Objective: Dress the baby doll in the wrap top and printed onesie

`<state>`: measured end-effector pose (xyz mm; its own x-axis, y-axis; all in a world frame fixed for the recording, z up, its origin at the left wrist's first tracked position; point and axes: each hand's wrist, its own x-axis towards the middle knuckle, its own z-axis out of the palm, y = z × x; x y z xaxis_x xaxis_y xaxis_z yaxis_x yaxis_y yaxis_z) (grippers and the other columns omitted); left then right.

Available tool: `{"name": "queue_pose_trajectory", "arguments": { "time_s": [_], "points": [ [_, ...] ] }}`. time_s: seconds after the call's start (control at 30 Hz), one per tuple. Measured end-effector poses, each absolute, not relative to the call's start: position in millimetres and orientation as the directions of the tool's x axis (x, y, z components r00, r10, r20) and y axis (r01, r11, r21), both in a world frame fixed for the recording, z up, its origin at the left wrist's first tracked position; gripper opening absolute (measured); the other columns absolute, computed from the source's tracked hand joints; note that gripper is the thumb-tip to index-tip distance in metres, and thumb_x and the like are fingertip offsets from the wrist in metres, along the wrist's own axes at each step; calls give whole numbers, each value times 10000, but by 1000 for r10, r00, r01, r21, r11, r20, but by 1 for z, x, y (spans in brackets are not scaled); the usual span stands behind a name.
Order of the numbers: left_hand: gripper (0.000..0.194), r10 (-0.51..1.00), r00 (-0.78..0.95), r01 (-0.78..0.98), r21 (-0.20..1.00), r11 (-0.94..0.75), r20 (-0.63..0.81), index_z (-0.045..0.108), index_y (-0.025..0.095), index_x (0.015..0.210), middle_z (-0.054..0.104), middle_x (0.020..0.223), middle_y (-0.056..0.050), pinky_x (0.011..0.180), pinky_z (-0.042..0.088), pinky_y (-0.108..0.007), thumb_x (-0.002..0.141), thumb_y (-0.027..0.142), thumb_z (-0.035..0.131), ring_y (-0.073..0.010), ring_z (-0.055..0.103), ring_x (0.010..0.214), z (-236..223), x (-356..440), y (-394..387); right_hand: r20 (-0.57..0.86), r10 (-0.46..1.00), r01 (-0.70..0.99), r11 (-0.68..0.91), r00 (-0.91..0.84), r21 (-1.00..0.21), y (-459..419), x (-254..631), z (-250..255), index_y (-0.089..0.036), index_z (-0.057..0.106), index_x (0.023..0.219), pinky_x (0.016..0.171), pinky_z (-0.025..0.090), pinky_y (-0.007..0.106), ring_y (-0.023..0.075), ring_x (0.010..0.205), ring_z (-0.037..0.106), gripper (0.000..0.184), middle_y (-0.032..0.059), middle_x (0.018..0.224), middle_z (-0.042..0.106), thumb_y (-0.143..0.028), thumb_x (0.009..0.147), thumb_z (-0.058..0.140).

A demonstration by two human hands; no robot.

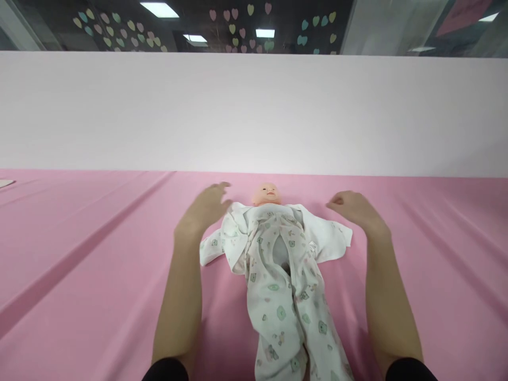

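Note:
A baby doll (268,194) lies on its back, its head away from me. White clothes with a green and brown print (278,301) cover its body and legs. The doll's left-side sleeve (214,247) and right-side sleeve (335,239) spread outward in my view. Beside the left shoulder of the clothes, my left hand (206,207) hovers with thumb and fingers apart, slightly blurred. My right hand (353,209) is raised above the right sleeve, fingers loosely curled and holding nothing. A gap in the printed cloth shows a greyish patch (280,251) at the doll's middle.
Pink sheeting (99,296) with long creases covers the surface. A white wall panel (254,114) rises behind it. Above, glass (190,21) carries paper hearts and reflects ceiling lights. The corner of a pale flat thing (6,183) shows at the far left edge.

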<state>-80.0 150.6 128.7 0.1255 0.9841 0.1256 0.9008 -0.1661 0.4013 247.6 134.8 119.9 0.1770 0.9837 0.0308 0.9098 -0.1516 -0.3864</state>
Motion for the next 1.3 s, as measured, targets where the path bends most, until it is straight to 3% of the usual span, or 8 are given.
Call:
{"name": "queue_pose_trajectory", "arguments": {
  "time_s": [0.1,0.2,0.43,0.63,0.8,1.0,1.17,1.3],
  "points": [
    [554,830,557,744,439,-504,9,394,260,1258,490,1273,-53,886,445,-303,734,340,555,-215,491,1131,117,-33,150,26,955,819,266,-294,-508,134,199,112,-182,572,1058,783,437,269,194,986,555,364,79,1122,596,-342,731,592],
    [613,774,622,769,277,-576,-116,414,150,1226,539,1137,-132,751,467,-327,647,211,606,-271,532,1018,99,4,146,-64,841,743,435,-537,-509,139,163,94,-160,563,1037,745,445,268,183,904,564,449,76,1072,599,-274,625,701],
    [495,807,591,804,110,-585,-26,468,84,1124,543,999,-163,661,434,-317,638,124,553,-253,561,849,82,18,140,-65,884,828,405,-463,-387,132,152,79,-95,589,868,655,425,255,166,755,575,235,102,906,628,-228,689,663],
    [449,775,632,754,253,-607,-25,464,180,1108,597,813,-55,626,409,-288,665,114,474,-219,577,779,70,7,126,67,965,961,260,-255,-91,93,143,56,-61,555,1029,816,426,368,244,836,611,265,149,926,634,-86,864,349],
    [355,854,516,850,80,-520,69,453,141,1120,602,711,-76,608,391,-317,772,187,400,-272,578,799,60,13,96,249,933,965,243,-259,92,72,148,31,-104,577,915,993,293,407,208,706,600,322,110,755,618,-14,833,279],
    [168,813,578,816,-47,-576,67,500,141,922,612,696,-84,695,395,-361,795,226,430,-235,586,663,57,14,63,258,936,967,253,-238,-24,45,161,29,-136,580,862,779,399,334,230,843,554,169,98,852,604,-117,802,423],
    [203,818,571,817,56,-574,64,501,175,857,588,805,-76,566,382,-310,842,351,401,-215,562,698,49,4,42,266,917,931,341,-298,-134,15,172,30,-126,580,869,841,391,343,223,867,524,195,92,877,578,-275,839,458],
    [312,738,630,763,-16,-647,242,526,159,916,539,1005,-112,749,414,-350,828,450,452,-246,513,908,40,-2,32,253,890,889,426,-379,-165,0,179,25,-97,532,1097,996,309,423,253,991,484,423,117,1032,542,-369,775,573]
  ]
}}
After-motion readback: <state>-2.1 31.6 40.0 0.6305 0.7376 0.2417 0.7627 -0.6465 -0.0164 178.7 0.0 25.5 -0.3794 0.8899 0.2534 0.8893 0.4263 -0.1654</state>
